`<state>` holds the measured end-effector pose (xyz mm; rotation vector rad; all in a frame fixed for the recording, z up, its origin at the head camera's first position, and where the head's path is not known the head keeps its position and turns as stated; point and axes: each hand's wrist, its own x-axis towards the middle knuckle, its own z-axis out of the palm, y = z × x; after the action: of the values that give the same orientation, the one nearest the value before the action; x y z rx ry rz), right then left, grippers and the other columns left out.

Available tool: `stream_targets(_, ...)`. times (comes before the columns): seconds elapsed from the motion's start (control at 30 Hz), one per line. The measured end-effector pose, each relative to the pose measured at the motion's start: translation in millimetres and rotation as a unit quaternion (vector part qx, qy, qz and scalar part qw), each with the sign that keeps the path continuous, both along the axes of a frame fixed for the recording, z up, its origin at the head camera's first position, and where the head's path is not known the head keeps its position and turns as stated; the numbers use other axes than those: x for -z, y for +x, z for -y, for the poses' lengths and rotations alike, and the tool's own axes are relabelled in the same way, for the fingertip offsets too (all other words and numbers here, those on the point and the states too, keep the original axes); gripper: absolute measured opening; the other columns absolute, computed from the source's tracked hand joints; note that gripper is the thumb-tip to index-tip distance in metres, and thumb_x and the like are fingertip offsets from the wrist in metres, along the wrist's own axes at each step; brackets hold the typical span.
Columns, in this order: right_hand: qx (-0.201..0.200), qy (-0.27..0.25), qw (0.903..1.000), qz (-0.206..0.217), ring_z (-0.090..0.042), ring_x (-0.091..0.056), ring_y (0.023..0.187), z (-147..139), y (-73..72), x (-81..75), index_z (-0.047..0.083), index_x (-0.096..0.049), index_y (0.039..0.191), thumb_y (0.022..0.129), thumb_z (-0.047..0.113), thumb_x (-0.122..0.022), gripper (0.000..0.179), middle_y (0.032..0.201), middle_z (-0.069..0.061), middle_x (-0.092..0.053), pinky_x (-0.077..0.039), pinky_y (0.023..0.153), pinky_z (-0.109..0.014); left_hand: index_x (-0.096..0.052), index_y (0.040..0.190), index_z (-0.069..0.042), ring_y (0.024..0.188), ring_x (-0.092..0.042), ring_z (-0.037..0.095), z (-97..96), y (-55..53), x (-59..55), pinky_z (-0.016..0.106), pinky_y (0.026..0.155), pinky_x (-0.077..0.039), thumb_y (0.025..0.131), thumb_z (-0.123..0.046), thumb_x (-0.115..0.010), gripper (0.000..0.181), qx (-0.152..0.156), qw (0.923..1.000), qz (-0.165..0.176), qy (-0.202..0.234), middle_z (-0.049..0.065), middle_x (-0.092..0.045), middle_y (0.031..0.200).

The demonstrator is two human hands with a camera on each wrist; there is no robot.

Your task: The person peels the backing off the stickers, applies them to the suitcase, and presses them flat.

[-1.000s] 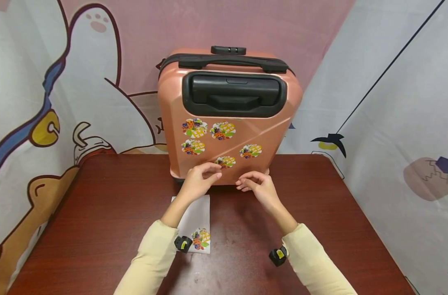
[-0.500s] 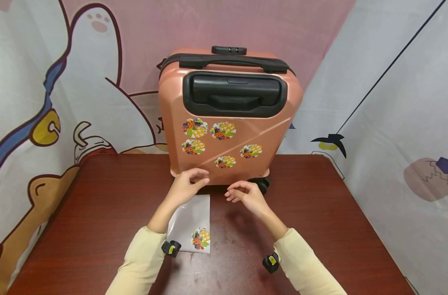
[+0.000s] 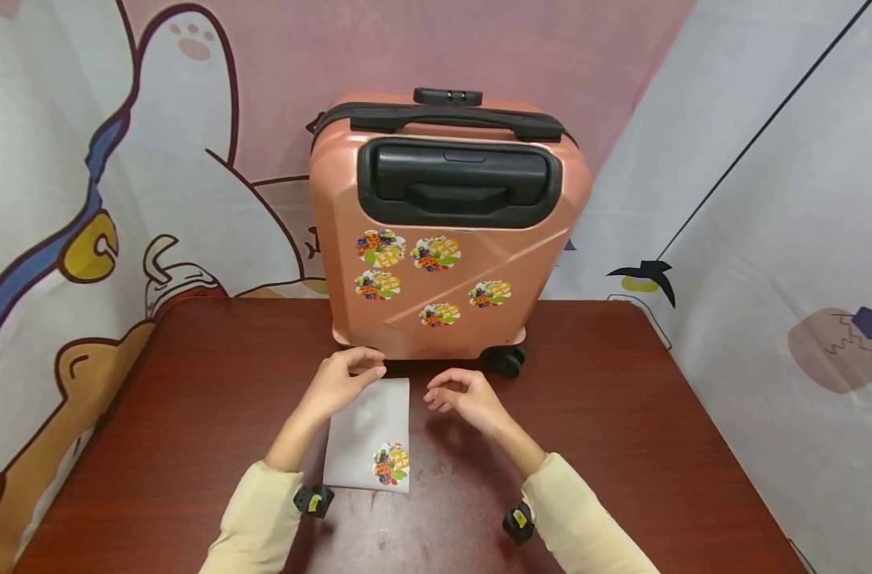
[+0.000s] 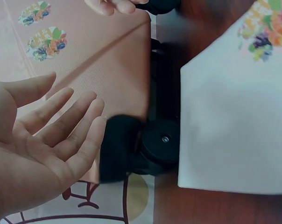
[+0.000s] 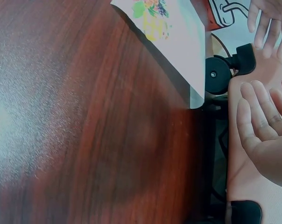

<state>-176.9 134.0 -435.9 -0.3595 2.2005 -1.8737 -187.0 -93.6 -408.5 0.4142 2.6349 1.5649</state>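
A pink suitcase (image 3: 472, 255) stands upright at the back of the table, with several round fruit stickers (image 3: 436, 253) on its front. In front of it lies a white sticker sheet (image 3: 364, 422) bearing one fruit sticker (image 3: 391, 464) at its lower right corner. My left hand (image 3: 339, 387) hovers above the sheet's upper left part, fingers loosely bent and holding nothing. To the right of the sheet, my right hand (image 3: 468, 399) hangs over the table with relaxed, empty fingers. Both palms look bare in the wrist views, the left hand (image 4: 52, 135) and the right hand (image 5: 267, 130) alike.
The dark red wooden table (image 3: 608, 430) carries the suitcase and sheet. A black suitcase wheel (image 3: 504, 360) shows at the lower right of the case. Behind hangs a cartoon-printed cloth (image 3: 249, 96). Black wrist cameras (image 3: 314, 501) are worn at both cuffs.
Both hands have drawn back from the suitcase toward me, moving down and left in the head view. The lowest sticker, the suitcase wheel and more of the sheet have come into sight.
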Motion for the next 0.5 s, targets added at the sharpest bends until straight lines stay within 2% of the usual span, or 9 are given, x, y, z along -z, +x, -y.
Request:
stream_targets(0.1,-0.009,0.003,0.9999,0.005,-0.048,-0.059,0.080,4.6,5.4,-8.1,-0.014,-0.059,0.096,0.084,-0.007,-0.053,0.015,0.087,-0.032,-0.062,-0.049,0.070,-0.052,-0.064,0.104,-0.001,0.091,-0.063,0.026,6.1,2.2,5.3,0.039,0.073,-0.049,0.085,-0.012,-0.064,0.023,-0.002,0.9999,0.012,0.003,0.011,-0.068,0.094)
stream_targets(0.2,-0.014,0.002,0.9997,0.018,-0.052,-0.056,0.081,9.1,11.2,-16.9,-0.016,-0.058,0.096,0.084,-0.009,-0.051,0.015,0.088,-0.035,-0.060,-0.046,0.073,-0.057,-0.064,0.104,-0.001,0.092,-0.063,0.026,11.9,4.6,10.4,0.038,0.074,-0.049,0.085,-0.012,-0.064,0.022,-0.008,0.9997,0.023,0.003,0.011,-0.067,0.095)
stream_targets(0.3,-0.018,0.004,0.9995,0.026,-0.051,-0.057,0.080,11.5,12.6,-15.0,-0.017,-0.057,0.097,0.085,-0.008,-0.051,0.016,0.088,-0.034,-0.060,-0.044,0.074,-0.059,-0.064,0.104,0.000,0.092,-0.062,0.027,17.3,6.0,15.1,0.038,0.074,-0.049,0.085,-0.011,-0.064,0.022,-0.011,0.9997,0.021,-0.001,0.012,-0.067,0.095)
stream_targets(0.43,-0.026,0.016,0.9990,0.033,-0.050,-0.058,0.081,14.9,14.2,-12.3,-0.017,-0.057,0.097,0.086,-0.007,-0.051,0.016,0.090,-0.035,-0.060,-0.048,0.072,-0.053,-0.063,0.103,0.002,0.090,-0.063,0.028,22.9,8.4,18.5,0.038,0.073,-0.050,0.085,-0.010,-0.063,0.021,-0.011,0.9998,0.017,-0.005,0.014,-0.067,0.094)
stream_targets(0.5,-0.027,0.021,0.9988,0.036,-0.050,-0.058,0.082,16.4,14.3,-9.7,-0.016,-0.058,0.096,0.086,-0.007,-0.052,0.015,0.090,-0.036,-0.060,-0.049,0.072,-0.052,-0.063,0.103,0.003,0.089,-0.063,0.028,25.1,10.2,19.3,0.038,0.073,-0.050,0.086,-0.010,-0.063,0.021,-0.013,0.9996,0.025,-0.005,0.014,-0.067,0.093)
